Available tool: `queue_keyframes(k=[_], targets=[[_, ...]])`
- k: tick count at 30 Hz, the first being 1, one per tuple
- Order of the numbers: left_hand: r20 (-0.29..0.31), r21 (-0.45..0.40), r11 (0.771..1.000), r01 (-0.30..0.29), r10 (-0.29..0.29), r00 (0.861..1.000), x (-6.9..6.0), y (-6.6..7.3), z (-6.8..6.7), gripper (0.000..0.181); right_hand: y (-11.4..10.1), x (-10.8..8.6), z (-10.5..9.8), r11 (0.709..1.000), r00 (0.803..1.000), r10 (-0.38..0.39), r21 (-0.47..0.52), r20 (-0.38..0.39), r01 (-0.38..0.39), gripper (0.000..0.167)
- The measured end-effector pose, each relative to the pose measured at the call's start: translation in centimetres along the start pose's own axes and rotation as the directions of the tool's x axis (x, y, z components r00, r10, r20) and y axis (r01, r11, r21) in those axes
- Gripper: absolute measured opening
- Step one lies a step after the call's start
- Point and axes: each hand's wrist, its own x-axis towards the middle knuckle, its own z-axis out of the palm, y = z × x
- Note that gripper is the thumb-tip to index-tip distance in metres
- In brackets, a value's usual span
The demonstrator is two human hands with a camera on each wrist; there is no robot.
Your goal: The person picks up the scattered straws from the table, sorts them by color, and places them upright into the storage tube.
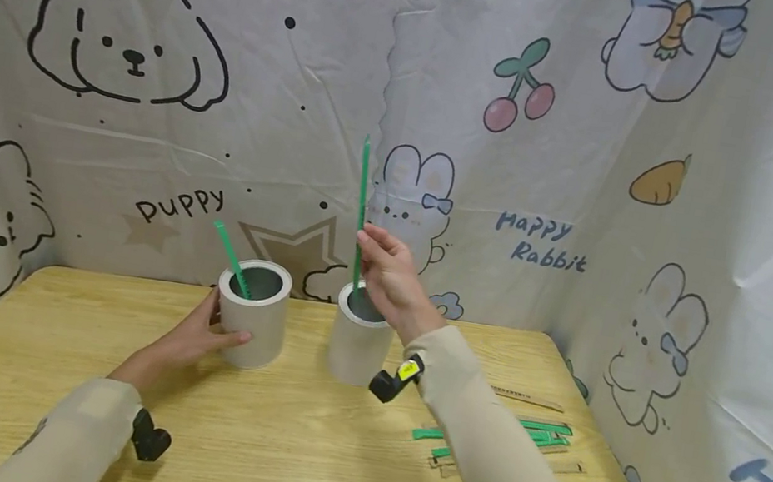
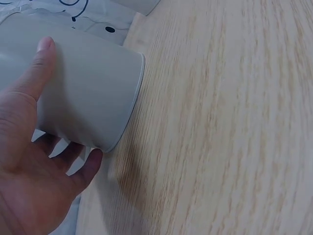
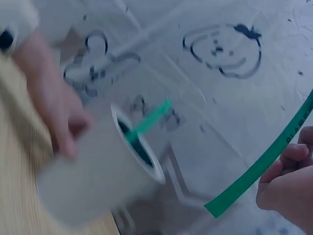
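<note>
Our right hand [image 1: 395,280] pinches a green strip [image 1: 364,187] near-upright at the right cup's [image 1: 355,354] mouth; left fingers [image 1: 236,339] curve round the left cup [image 1: 260,339]. We'd keep the pinch light, strip tip clear of the rim.

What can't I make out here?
Head: inside bottom of left container, hidden by its wall.
Head: middles of some loose strips, behind right sleeve.
Left wrist: most of right container, past the top edge.
Right wrist: full lettering on held green strip, past the right edge.
</note>
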Motion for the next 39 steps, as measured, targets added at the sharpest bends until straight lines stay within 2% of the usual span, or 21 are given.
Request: queue_keyframes(k=[4,8,12,17,21,25,31,35,39], targets=[[0.015,0.0,1.0,0.0,0.0,1.0,0.0,0.2,-0.1,0.102,1.8,1.3,4.1,0.995,1.0,-0.013,0.095,0.001,0.013,0.038],[0.018,0.012,1.0,-0.003,0.003,1.0,0.0,0.2,-0.1,0.101,3.5,2.4,7.0,0.989,1.0,-0.021,0.146,-0.012,0.023,0.037],[0.02,0.025,1.0,0.003,-0.003,1.0,0.0,0.2,-0.1,0.099,5.3,3.2,8.5,0.986,0.999,-0.023,0.164,-0.045,0.03,0.036],[0.019,0.034,0.999,0.001,-0.002,1.0,0.0,0.1,-0.2,0.098,7.5,3.6,8.9,0.993,0.995,-0.017,0.115,-0.099,0.029,0.027],[0.015,0.03,1.0,-0.003,0.003,1.0,-0.1,0.2,-0.3,0.099,8.7,3.4,8.3,0.999,0.992,0.013,-0.037,-0.125,-0.017,0.009],[0.028,0.022,1.0,-0.017,0.017,0.999,-0.1,0.1,-0.3,0.1,8.5,2.9,7.1,0.971,0.994,0.044,-0.231,-0.101,-0.066,0.031],[0.009,0.032,1.0,-0.002,0.001,1.0,-0.2,0.1,-0.4,0.103,5.9,1.9,4.6,0.939,0.998,0.063,-0.34,0.014,-0.055,0.035],[0.013,0.02,1.0,0.0,0.0,1.0,-0.3,0.0,-0.4,0.104,3.6,0.5,1.4,0.915,0.992,0.07,-0.404,0.106,-0.022,0.037],[0.012,0.021,1.0,0.002,-0.003,1.0,-0.3,-0.1,-0.3,0.105,1.3,-1.8,-3.6,0.862,0.985,0.089,-0.507,0.145,-0.003,0.035]])
